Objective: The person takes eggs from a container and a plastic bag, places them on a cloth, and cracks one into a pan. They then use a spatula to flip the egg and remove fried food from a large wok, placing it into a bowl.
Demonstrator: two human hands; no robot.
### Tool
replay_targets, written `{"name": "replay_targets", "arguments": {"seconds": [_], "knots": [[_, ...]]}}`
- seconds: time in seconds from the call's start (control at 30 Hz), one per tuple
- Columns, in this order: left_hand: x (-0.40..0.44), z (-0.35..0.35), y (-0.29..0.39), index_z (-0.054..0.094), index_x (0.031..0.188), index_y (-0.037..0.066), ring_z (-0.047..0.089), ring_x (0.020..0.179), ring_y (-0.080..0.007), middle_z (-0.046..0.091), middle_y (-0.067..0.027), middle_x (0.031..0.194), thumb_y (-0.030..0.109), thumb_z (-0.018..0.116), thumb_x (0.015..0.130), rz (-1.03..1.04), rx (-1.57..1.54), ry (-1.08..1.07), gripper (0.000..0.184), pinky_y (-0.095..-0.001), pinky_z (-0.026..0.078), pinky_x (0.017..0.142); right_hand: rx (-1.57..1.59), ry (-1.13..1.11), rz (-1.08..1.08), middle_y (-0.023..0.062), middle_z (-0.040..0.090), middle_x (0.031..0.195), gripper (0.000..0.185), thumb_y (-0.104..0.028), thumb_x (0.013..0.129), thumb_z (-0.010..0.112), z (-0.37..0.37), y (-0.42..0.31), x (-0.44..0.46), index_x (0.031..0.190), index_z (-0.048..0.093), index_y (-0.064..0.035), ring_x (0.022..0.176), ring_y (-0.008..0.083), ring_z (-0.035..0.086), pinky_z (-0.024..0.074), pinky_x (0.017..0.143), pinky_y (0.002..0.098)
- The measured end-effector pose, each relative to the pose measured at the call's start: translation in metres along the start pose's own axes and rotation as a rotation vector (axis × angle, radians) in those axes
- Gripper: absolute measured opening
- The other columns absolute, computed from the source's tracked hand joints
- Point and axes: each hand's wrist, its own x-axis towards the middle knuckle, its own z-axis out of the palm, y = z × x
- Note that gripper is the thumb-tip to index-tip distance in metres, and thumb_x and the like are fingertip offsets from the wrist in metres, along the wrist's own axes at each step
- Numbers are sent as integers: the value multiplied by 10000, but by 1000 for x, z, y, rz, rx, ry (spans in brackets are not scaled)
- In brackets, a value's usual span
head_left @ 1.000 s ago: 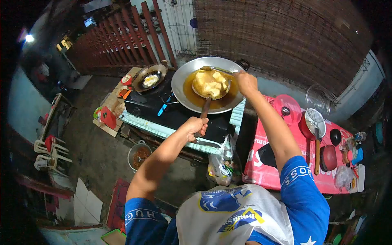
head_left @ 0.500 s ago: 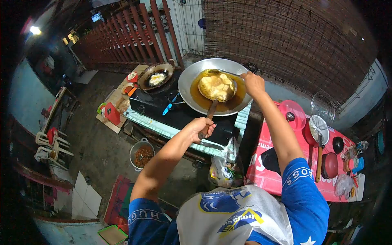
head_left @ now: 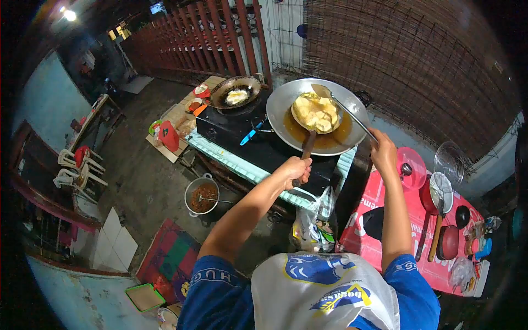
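A large silver wok with yellow-brown oil in it stands on the black stove. My left hand is closed round the wooden handle of a skimmer. Pale yellow fried pieces are heaped in its bowl, which appears held above the oil. My right hand grips a long-handled metal spatula, its blade over the wok's far side, next to the food.
A smaller dark wok with an egg-like white piece in oil sits on the other burner. A blue-handled tool lies between them. To the right, a red-covered table carries pans and bowls. A pot stands on the floor.
The skimmer with the pieces has risen from the oil. The spatula's blade has swung up to the wok's far side, and my right hand has drawn back. The view has shifted.
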Motion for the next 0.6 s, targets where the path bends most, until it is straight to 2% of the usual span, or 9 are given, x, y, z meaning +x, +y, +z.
{"name": "replay_targets", "arguments": {"seconds": [0.3,0.53,0.57,0.6], "knots": [[-23,7,17,441,821,28,363,417,-50,424,3,586,86,483,832,33,-25,-29,73,-170,309,333,124,75,135,140,557,890,300,-86,767,529,-8,-2,-29,1064,519,-129,849,323,530,425,716,390],[-56,14,45,456,876,-3,349,437,-31,411,7,607,107,450,858,85,24,-49,111,-152,313,353,125,164,99,140,550,883,292,-89,784,508,-10,-15,-32,1072,510,-130,828,336,540,437,680,406],[-57,13,48,434,796,28,351,433,-42,405,4,586,128,477,853,83,42,-55,123,-170,307,349,115,157,113,139,549,880,291,-89,783,510,-11,-17,-31,1070,512,-134,818,336,542,438,671,410],[-60,13,50,434,799,28,352,432,-40,406,4,586,128,477,853,79,23,-56,121,-167,307,349,107,176,86,133,548,874,287,-89,781,514,-10,-17,-30,1063,516,-144,796,337,547,440,656,415]]}}
